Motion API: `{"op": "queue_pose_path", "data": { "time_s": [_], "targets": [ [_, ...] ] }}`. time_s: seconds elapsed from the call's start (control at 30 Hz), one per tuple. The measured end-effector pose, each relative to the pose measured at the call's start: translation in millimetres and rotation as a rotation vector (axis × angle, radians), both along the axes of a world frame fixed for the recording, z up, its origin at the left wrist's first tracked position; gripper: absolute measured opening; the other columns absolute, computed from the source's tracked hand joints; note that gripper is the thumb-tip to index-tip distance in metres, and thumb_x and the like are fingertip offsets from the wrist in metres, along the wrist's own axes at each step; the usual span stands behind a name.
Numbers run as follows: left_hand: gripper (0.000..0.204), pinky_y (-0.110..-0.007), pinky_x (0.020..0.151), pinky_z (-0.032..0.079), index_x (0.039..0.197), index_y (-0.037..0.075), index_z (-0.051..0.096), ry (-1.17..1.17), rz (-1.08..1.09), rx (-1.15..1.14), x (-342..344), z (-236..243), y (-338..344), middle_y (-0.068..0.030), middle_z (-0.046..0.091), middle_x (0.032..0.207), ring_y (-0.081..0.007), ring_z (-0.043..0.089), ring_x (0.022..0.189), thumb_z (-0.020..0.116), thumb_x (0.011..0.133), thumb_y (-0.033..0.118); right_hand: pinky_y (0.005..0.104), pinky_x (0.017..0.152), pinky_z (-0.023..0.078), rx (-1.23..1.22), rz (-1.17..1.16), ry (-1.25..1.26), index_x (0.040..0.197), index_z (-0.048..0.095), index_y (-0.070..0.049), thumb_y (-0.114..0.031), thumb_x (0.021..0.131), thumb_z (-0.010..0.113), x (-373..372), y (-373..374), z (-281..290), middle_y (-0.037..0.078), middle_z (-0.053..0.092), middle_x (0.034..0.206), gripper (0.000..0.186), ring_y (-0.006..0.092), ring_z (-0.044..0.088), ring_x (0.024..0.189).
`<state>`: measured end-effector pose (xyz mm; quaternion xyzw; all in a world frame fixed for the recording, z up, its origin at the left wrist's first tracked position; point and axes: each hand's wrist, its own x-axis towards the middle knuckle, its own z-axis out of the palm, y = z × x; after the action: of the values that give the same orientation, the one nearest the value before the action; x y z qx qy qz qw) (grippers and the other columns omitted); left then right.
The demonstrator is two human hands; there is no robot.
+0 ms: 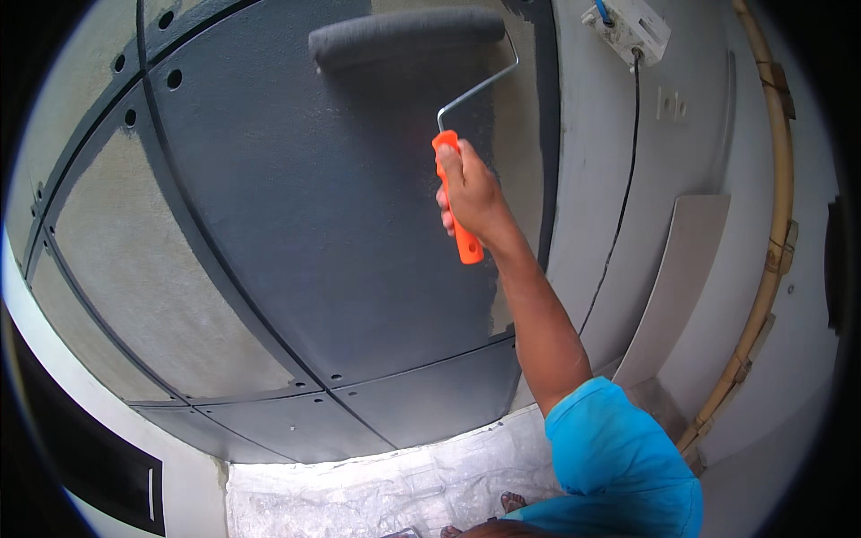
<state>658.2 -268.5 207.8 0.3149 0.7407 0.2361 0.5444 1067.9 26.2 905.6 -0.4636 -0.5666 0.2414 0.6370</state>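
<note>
My right hand is closed around the orange handle of a paint roller. A bent metal rod runs from the handle up to the wide roller sleeve, which is coated in dark grey paint. The sleeve lies level against the upper part of a panelled wall. Dark grey paint covers most of the panel under it, while a pale unpainted strip shows along its right side. My right arm reaches up from a blue sleeve. My left hand is out of the picture.
Plastic sheeting covers the floor below the wall. A black cable hangs from a white electrical box at the right. Beyond it lean a flat board and a bamboo pole. Pale panels stand left.
</note>
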Motion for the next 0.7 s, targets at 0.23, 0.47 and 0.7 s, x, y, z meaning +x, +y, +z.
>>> {"op": "queue_pose_path", "data": {
  "time_s": [0.23,0.47,0.7],
  "targets": [
    [0.031,-0.04,0.073,0.059,0.11,0.011,0.069,0.1,-0.163,0.042,-1,-35,2,-0.0141,0.074,0.095,-0.0243,0.072,0.084,0.063,0.097,0.038,0.0288,0.042,0.048,0.095,-0.002,0.001,0.101,0.043,-0.011,-0.048,0.108,0.038,6,11,72,0.0,0.049,0.065,0.038,0.0091,0.049,0.046],
    [0.036,-0.043,0.078,0.059,0.114,0.016,0.073,0.448,-0.448,0.237,-23,-71,-26,-0.0144,0.076,0.098,-0.026,0.073,0.088,0.06,0.097,0.045,0.0305,0.044,0.049,0.007,0.01,0.033,0.103,0.044,-0.01,-0.048,0.108,0.038,0,4,24,0.003,0.05,0.067,0.039,0.011,0.05,0.046],
    [0.025,-0.037,0.065,0.059,0.102,0.004,0.062,-0.014,0.039,-0.002,-39,-51,-31,-0.0142,0.071,0.089,-0.023,0.07,0.077,0.066,0.097,0.028,0.0321,0.045,0.051,0.077,0.057,0.073,0.104,0.043,-0.009,-0.049,0.108,0.038,-9,8,67,0.004,0.053,0.067,0.041,0.0122,0.053,0.048]
  ]
}}
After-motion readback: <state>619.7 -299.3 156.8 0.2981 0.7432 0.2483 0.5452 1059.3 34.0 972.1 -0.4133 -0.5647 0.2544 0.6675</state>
